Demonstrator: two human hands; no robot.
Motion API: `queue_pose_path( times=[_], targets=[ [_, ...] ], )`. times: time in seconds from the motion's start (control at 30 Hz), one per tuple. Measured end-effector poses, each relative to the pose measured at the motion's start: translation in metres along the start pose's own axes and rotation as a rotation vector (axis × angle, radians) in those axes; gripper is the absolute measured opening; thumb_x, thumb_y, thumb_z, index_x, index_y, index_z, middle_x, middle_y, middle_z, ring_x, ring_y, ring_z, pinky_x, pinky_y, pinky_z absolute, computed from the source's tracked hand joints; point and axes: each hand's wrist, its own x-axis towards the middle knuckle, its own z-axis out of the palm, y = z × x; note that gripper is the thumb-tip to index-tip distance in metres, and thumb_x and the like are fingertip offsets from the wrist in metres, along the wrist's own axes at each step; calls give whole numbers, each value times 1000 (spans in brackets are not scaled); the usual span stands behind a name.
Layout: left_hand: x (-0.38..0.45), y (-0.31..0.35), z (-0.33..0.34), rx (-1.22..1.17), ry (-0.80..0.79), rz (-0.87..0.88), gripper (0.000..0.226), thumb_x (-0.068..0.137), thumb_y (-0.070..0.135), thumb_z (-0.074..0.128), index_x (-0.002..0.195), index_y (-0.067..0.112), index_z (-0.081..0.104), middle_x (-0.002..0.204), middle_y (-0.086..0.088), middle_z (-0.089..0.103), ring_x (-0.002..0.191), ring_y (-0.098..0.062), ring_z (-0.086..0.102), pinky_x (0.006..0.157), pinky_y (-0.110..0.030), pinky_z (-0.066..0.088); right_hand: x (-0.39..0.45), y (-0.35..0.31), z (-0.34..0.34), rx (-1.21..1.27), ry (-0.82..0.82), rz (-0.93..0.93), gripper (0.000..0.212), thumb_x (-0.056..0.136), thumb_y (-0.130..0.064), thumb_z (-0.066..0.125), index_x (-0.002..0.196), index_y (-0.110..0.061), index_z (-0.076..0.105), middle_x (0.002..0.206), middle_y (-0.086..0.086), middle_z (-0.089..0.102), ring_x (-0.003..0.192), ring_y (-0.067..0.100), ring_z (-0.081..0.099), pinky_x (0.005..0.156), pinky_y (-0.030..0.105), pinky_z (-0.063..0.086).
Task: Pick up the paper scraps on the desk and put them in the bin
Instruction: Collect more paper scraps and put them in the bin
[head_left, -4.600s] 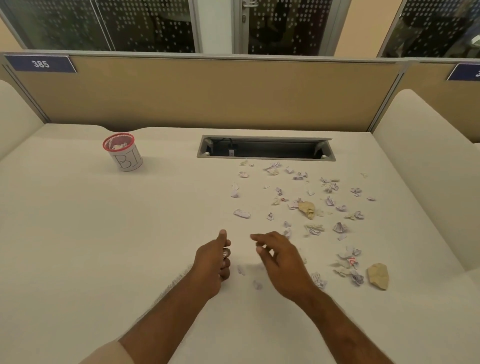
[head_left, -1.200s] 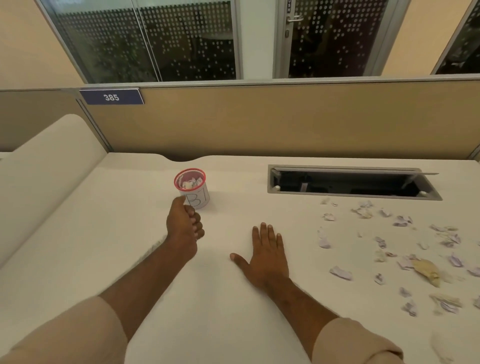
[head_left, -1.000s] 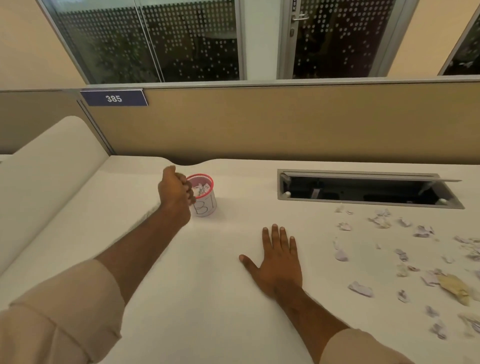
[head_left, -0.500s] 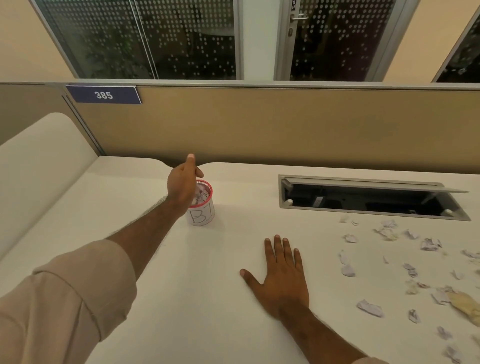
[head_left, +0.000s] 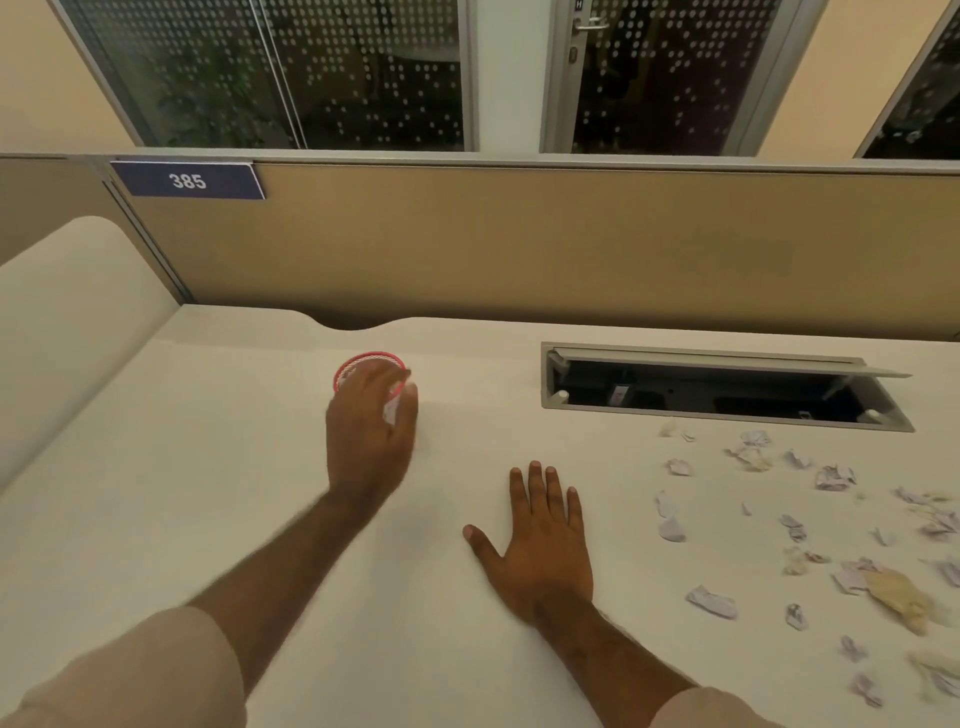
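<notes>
- Over the upright, red-rimmed bin (head_left: 370, 364), the blurred left hand (head_left: 370, 434) hangs, fingers loosely spread, apparently empty.
- Right hand (head_left: 540, 540) lies flat on the tabletop (head_left: 156, 493), fingers straight.
- Paper scraps (head_left: 810, 525) lie scattered to the right.

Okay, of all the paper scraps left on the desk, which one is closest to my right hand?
The small pale lilac scrap, standing alone at the left edge of the scatter. It lies just past the right hand; the others lie further right.

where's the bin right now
In the head view the bin stands on the desk left of centre, mostly hidden behind the blurred left hand, with the open cable hatch off to its right.
</notes>
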Motion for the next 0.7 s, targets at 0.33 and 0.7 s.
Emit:
queue_pose_path(
  times=[0.33,0.7],
  targets=[
    [-139,32,32,335,-627,-13,67,96,58,16,155,25,18,161,11,8,149,-6,-1,122,-29,-4,-5,13,-10,182,4,-70,52,101,-44,22,150,-27,23,161,-6,11,148,11,0,117,28,-12],
    [-141,25,38,409,-743,141,73,96,64,15,155,26,-5,162,11,-15,149,-11,-15,119,-31,-5,2,111,-79,357,229,108,39,94,-40,52,126,-19,59,136,0,56,130,18,46,115,35,29]
  ],
)
